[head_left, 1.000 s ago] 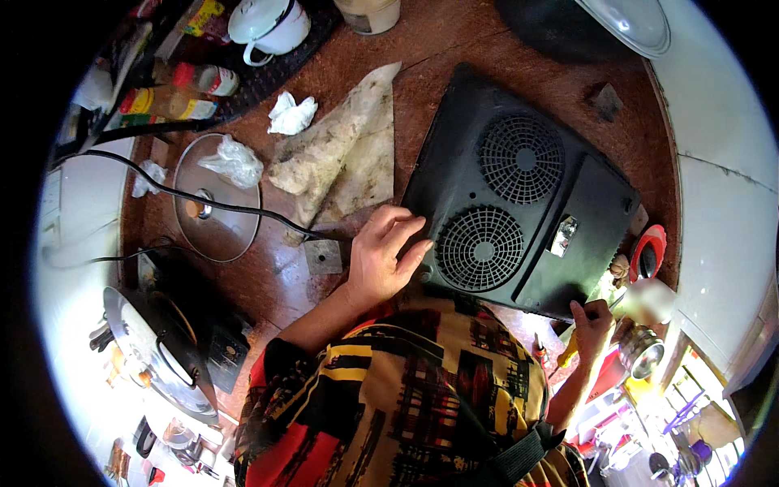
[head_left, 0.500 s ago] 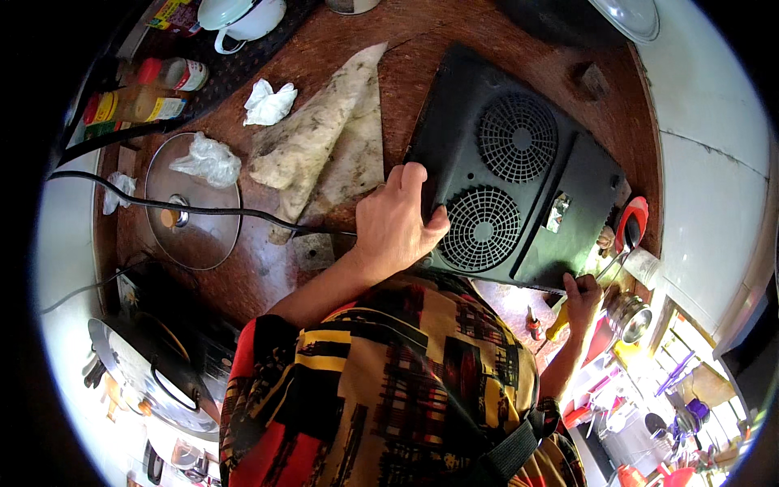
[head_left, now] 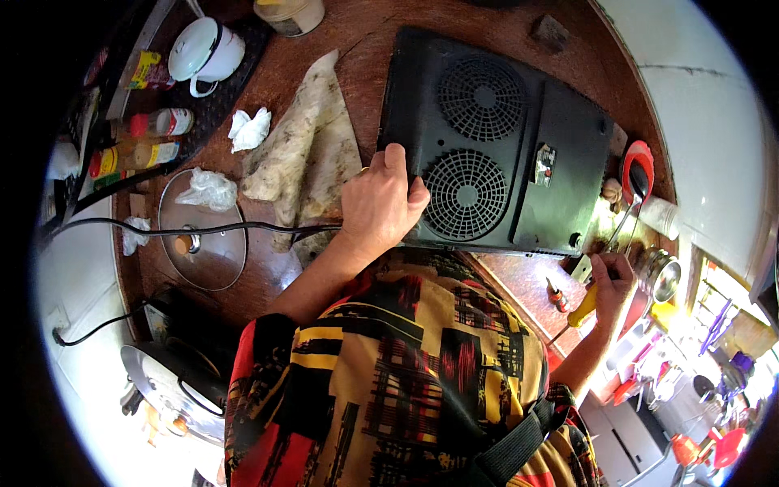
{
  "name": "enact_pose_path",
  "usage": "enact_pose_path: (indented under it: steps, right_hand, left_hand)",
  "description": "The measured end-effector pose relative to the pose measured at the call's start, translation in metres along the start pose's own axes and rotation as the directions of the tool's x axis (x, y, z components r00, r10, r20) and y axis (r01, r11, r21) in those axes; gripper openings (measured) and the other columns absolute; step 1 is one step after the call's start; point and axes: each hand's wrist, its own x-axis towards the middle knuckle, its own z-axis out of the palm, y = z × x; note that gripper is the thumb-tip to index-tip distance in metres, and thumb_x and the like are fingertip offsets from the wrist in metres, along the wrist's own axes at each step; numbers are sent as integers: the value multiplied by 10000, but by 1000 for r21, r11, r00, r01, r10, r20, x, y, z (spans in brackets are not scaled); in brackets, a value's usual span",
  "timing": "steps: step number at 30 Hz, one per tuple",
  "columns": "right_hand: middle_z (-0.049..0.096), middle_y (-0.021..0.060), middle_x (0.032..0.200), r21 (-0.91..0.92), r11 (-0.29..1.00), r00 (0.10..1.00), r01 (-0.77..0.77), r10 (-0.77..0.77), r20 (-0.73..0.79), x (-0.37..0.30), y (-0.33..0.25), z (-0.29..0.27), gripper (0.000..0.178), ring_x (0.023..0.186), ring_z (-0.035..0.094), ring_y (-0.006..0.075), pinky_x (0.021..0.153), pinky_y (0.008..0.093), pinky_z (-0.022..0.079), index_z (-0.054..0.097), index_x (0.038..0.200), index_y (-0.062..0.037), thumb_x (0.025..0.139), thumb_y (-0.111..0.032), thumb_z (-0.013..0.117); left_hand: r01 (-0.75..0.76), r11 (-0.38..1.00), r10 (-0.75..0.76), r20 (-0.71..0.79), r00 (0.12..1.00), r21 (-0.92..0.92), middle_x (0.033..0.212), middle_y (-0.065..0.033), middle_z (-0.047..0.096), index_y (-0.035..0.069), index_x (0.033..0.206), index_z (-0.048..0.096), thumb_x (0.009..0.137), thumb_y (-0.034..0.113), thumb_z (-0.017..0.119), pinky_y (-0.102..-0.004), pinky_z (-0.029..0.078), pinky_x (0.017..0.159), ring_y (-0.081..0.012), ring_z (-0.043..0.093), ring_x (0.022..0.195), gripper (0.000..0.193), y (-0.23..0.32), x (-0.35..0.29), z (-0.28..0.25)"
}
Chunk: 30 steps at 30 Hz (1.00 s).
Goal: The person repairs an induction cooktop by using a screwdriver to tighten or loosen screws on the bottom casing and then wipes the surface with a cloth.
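A black induction cooktop [head_left: 531, 199] lies underside up on the brown counter, showing two round fan grilles and a small label. My left hand [head_left: 381, 199] grips its left edge, thumb on the underside and fingers curled over the rim. A black power cord [head_left: 268, 226] runs leftward from beside that hand. Off the cooktop's near right corner, my right hand [head_left: 614, 284] is closed at the end of a yellow-handled screwdriver [head_left: 583, 308], whose shaft points toward me. A small red-and-black screwdriver [head_left: 557, 297] lies just left of it. My right fingers partly hide the yellow handle.
Left of the cooktop are a stained cloth [head_left: 300, 146], crumpled white tissue [head_left: 249, 130] and a glass lid [head_left: 203, 256]. Spice jars [head_left: 162, 122] and a white enamel pot [head_left: 195, 57] stand farther left. A red ladle [head_left: 637, 162] and a metal container [head_left: 659, 272] are at right.
My right hand has come off the cooktop's near right corner and shifted right, beside the yellow handle. My left hand keeps its grip. The whole view has turned slightly.
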Motion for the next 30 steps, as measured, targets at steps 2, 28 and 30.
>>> enact_pose_path:
  steps: [2,28,30]
  right_hand:
    - [545,-7,646,40,999,999,14,-15,29,-7,-2,2,141,531,499,74,478,228,404,622,825,-35,859,-145,703]
    - [595,9,698,377,924,995,-56,82,-52,-13,56,9,114,539,509,71,496,217,405,651,866,0,856,-101,702]
    - [589,6,692,365,930,997,-43,65,-49,-10,61,7,117,540,509,72,498,216,402,651,868,-5,856,-107,706]
  left_hand:
    - [-30,999,31,-36,999,32,672,-219,592,3,950,458,774,184,655,-476,504,534,-401,628,607,320,0,-2,0]
    - [-81,962,73,-39,997,-262,840,-74,542,76,1107,639,795,-31,637,-284,447,565,-153,524,601,329,7,-5,-16]
    - [-89,976,86,-23,996,-197,852,-85,547,87,1125,644,803,-14,629,-302,456,571,-175,543,614,339,13,1,-18]
